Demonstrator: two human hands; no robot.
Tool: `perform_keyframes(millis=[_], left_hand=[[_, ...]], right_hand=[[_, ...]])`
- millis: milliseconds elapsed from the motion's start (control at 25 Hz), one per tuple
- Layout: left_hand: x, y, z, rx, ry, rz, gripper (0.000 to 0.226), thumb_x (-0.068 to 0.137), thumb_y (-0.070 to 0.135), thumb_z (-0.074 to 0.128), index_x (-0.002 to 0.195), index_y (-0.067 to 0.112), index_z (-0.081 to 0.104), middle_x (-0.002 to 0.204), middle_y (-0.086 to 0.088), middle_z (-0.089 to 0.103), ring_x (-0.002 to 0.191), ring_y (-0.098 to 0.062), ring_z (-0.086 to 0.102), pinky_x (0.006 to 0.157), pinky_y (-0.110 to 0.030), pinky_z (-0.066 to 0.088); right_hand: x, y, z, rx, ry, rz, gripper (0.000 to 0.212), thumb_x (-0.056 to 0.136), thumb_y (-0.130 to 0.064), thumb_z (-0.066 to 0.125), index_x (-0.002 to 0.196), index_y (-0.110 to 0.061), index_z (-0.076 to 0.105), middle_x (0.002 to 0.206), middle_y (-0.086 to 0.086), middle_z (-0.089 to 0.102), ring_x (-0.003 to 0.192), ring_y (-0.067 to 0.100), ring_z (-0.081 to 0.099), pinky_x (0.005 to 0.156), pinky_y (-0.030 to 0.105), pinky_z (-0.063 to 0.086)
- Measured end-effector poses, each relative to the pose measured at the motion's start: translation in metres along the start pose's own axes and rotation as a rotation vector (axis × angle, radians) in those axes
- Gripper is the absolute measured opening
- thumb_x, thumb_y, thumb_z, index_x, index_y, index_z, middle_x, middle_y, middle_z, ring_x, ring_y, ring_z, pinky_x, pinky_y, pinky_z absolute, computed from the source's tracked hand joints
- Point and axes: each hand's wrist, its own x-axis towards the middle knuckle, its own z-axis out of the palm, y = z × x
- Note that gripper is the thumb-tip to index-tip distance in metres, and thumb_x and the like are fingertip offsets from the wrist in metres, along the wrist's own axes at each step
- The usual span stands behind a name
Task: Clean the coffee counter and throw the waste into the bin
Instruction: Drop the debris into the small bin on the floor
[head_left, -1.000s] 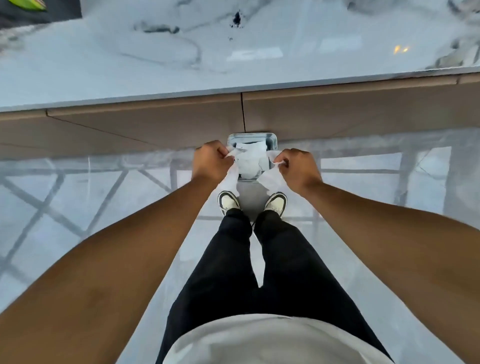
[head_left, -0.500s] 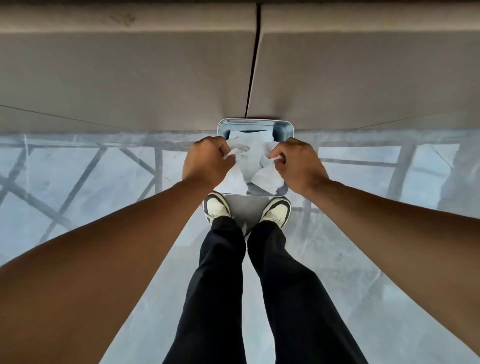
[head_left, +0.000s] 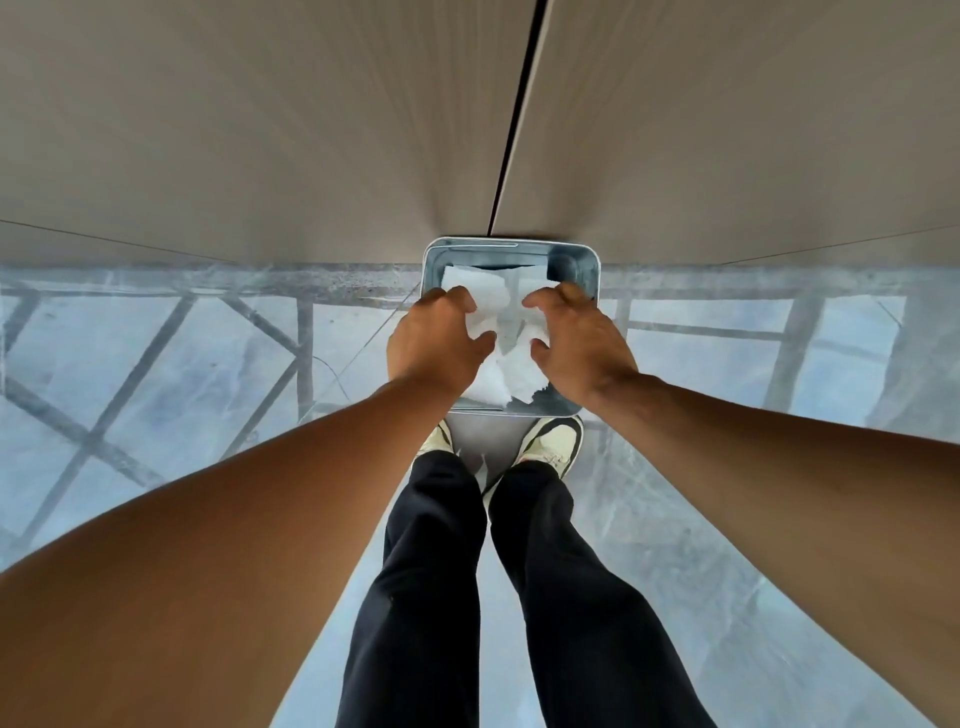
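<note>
Beige cabinet front (head_left: 260, 130), dark seam; glossy grey floor (head_left: 156, 364), perhaps marble; cream shoes (head_left: 550, 441).

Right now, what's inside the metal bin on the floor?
Crumpled white paper tissue lies inside the metal bin. The left hand and right hand hover open over it, covering part of the opening; anything beneath the paper is hidden.
</note>
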Motion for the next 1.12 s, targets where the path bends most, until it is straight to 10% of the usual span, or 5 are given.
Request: perform_keyframes(millis=[480,1120], left_hand=[[-0.035,-0.003,-0.043,0.212,-0.087,0.131,0.076,0.080,0.058,0.066,0.143,0.023,0.041,0.140,-0.009,0.050,0.126,-0.033,0.050,0.097,-0.049,0.049],[-0.192,0.040,-0.207,0.385,0.020,0.100,0.085,0.081,0.082,0.029,0.152,0.038,0.013,0.163,-0.009,0.016,0.151,-0.035,0.011,0.119,-0.064,0.010]], right_hand=[[-0.035,-0.012,-0.032,-0.043,-0.099,-0.052,0.094,0.083,-0.054,0.068,0.154,-0.022,0.015,0.163,0.009,0.015,0.148,0.029,0.019,0.120,0.044,0.023],[-0.176,-0.099,-0.161,-0.183,-0.184,0.089,0.109,0.067,-0.095,0.028,0.152,-0.037,-0.007,0.165,0.000,-0.011,0.151,0.035,-0.009,0.118,0.059,-0.002]])
